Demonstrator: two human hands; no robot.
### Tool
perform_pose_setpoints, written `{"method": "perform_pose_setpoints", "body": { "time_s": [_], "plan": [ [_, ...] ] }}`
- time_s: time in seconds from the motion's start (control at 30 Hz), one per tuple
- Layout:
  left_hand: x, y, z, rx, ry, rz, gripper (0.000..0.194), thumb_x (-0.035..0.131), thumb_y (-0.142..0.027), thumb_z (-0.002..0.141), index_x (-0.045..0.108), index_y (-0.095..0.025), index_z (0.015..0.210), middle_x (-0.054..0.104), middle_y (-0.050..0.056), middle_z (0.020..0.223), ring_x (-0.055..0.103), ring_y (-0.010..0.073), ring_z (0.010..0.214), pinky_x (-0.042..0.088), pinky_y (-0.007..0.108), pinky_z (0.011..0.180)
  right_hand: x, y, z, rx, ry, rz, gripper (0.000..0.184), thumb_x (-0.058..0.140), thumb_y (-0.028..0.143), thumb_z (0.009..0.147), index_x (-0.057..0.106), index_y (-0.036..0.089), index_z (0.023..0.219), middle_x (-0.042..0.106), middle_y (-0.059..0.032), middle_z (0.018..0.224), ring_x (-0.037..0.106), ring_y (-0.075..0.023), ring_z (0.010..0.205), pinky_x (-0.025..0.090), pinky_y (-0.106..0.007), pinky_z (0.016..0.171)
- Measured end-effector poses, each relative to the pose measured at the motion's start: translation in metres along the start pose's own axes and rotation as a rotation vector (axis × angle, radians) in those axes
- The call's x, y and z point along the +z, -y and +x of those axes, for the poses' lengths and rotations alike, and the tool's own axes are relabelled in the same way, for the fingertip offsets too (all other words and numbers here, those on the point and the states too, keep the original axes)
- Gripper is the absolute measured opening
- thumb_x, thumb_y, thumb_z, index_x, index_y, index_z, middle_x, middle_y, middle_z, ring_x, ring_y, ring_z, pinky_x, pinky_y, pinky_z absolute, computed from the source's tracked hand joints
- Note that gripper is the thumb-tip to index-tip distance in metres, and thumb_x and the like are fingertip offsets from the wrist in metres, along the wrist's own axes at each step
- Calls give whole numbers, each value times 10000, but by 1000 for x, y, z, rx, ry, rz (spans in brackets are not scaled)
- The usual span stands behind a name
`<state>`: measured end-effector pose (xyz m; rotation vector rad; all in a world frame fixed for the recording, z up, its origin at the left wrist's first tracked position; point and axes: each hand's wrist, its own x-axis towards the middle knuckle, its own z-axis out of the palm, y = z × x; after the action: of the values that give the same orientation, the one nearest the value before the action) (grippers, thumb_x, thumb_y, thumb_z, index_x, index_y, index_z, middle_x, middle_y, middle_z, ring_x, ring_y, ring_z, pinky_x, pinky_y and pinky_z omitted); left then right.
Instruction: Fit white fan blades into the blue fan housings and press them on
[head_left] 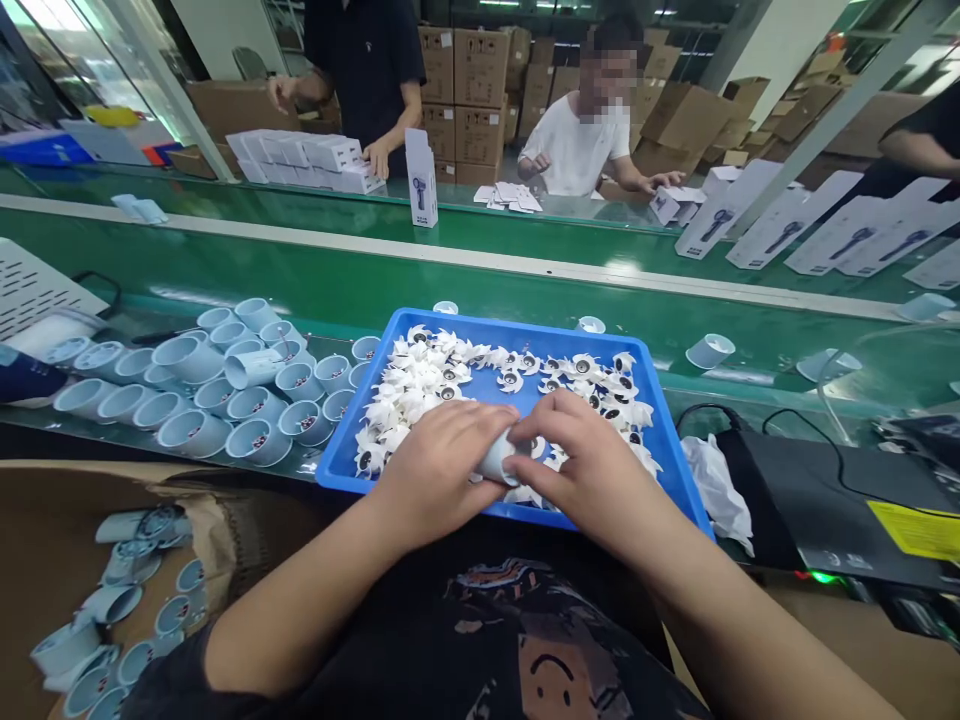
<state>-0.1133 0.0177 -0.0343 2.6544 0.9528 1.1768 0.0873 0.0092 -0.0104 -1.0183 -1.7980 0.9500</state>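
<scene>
Over the front part of a blue tray (pixel 517 322), my left hand (pixel 450 465) is closed around a light blue plastic cup-shaped housing (pixel 496 462). My right hand (pixel 581 450) meets it from the other side, its thumb and fingers bent at the housing's open end. Whether the right fingers also pinch a small part there is hidden. Under and around both hands the tray holds many white fan impellers (pixel 420 385) with dark round centres, heaped thickest on the left.
Many similar housings (pixel 191 430) stand left of the tray, and more lie in a cardboard box (pixel 247 540) at lower left. A black device (pixel 817 500) and a white plastic bag (pixel 716 490) sit to the right. Across the green conveyor (pixel 300 240), co-workers handle white boxes (pixel 300 155).
</scene>
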Motion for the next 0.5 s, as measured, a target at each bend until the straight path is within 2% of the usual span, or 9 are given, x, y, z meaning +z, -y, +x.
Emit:
{"method": "perform_pose_setpoints", "body": {
  "time_s": [0.1, 0.2, 0.3, 0.37, 0.4, 0.43, 0.47, 0.5],
  "plan": [
    [10, -8, -3, -40, -141, 40, 419, 607, -176, 893, 551, -203, 1307, 731, 86, 1215, 697, 222, 1137, 563, 406, 1038, 7, -5, 5, -103, -33, -134, 63, 687, 179, 817, 717, 226, 847, 485, -32, 924, 498, -170, 873, 375, -314, 820],
    [14, -14, -5, -112, -208, 47, 453, 630, -169, 879, 538, -230, 1318, 728, 73, 1231, 699, 220, 1140, 566, 395, 1041, 12, -12, 10, -179, -66, -195, 85, 692, 303, 905, 756, 278, 955, 498, -62, 991, 530, -207, 898, 439, -371, 831],
    [4, -12, -6, -95, -126, 13, 515, 660, -219, 891, 497, -258, 1378, 715, 70, 1271, 688, 220, 1164, 550, 417, 1064, 2, -12, 0, -237, -85, -288, 196, 630, 484, 1002, 768, 345, 1018, 524, -96, 1259, 514, -331, 1101, 400, -605, 951],
    [-12, -3, -4, -90, -54, 13, 571, 713, -312, 881, 490, -276, 1405, 686, 77, 1321, 656, 241, 1217, 511, 470, 1103, -16, -13, -21, -250, 19, -326, 278, 596, 604, 1007, 774, 391, 989, 479, -45, 1410, 415, -405, 1294, 280, -733, 1045],
    [-23, 5, -2, -117, -40, 37, 602, 751, -368, 855, 508, -285, 1399, 661, 84, 1353, 627, 261, 1254, 490, 498, 1116, -26, -17, -36, -210, 162, -252, 360, 550, 632, 1018, 782, 385, 895, 469, -15, 1427, 426, -384, 1320, 335, -678, 1080],
    [-34, 15, 1, -173, -38, 77, 622, 784, -418, 821, 540, -294, 1379, 636, 88, 1373, 599, 282, 1281, 480, 521, 1116, -37, -23, -52, -175, 240, -160, 411, 543, 689, 990, 791, 380, 879, 498, -18, 1401, 424, -377, 1343, 363, -616, 1125],
    [-46, 28, 6, -256, -35, 128, 625, 806, -453, 791, 577, -300, 1351, 619, 89, 1369, 587, 298, 1282, 488, 528, 1097, -47, -31, -67, -153, 186, -86, 411, 590, 750, 916, 789, 405, 809, 588, -26, 1273, 453, -380, 1323, 385, -574, 1140],
    [-56, 42, 12, -361, -16, 182, 612, 815, -472, 773, 608, -302, 1323, 611, 86, 1339, 594, 302, 1253, 511, 514, 1062, -55, -41, -81, -50, 124, -79, 372, 636, 773, 852, 785, 436, 804, 628, -32, 1189, 455, -373, 1328, 400, -526, 1154]
  ]
}}
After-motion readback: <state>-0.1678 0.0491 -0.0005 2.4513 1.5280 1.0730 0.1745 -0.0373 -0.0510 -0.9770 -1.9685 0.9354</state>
